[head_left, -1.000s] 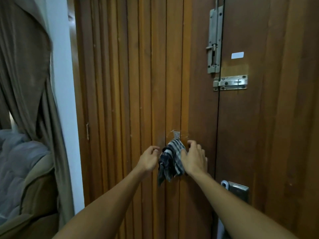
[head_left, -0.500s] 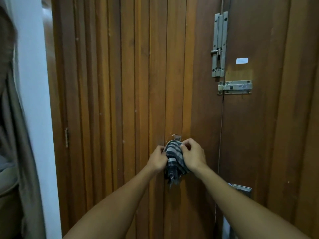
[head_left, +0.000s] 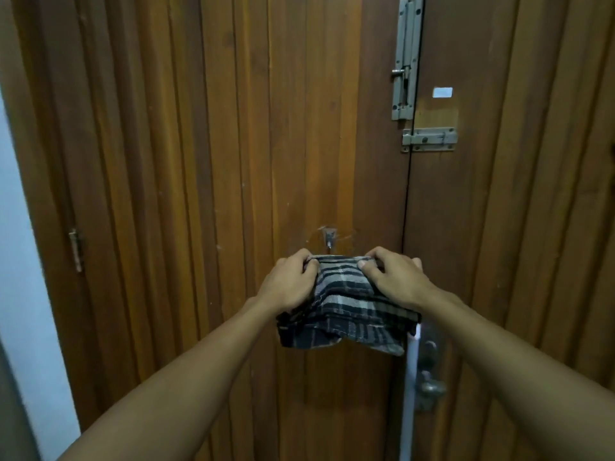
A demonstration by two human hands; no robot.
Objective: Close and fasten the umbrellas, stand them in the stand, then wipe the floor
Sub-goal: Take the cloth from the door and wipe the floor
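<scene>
A dark checked cloth [head_left: 346,314] is stretched between both hands in front of a wooden door [head_left: 199,161]. My left hand [head_left: 289,281] pinches its upper left edge and my right hand [head_left: 396,281] pinches the upper right edge. The cloth hangs folded below the hands, just under a small metal hook [head_left: 328,239] fixed to the door. No umbrella, stand or floor is in view.
Two metal slide bolts [head_left: 404,58] [head_left: 429,139] sit at the upper right where the door leaves meet. A door handle [head_left: 429,387] and a white pole [head_left: 411,394] stand at the lower right. A pale wall [head_left: 20,261] borders the left.
The bunched cloth has come off the hook and is now spread wide between my hands. The view has moved closer to the door and to the right; the curtain has left the frame.
</scene>
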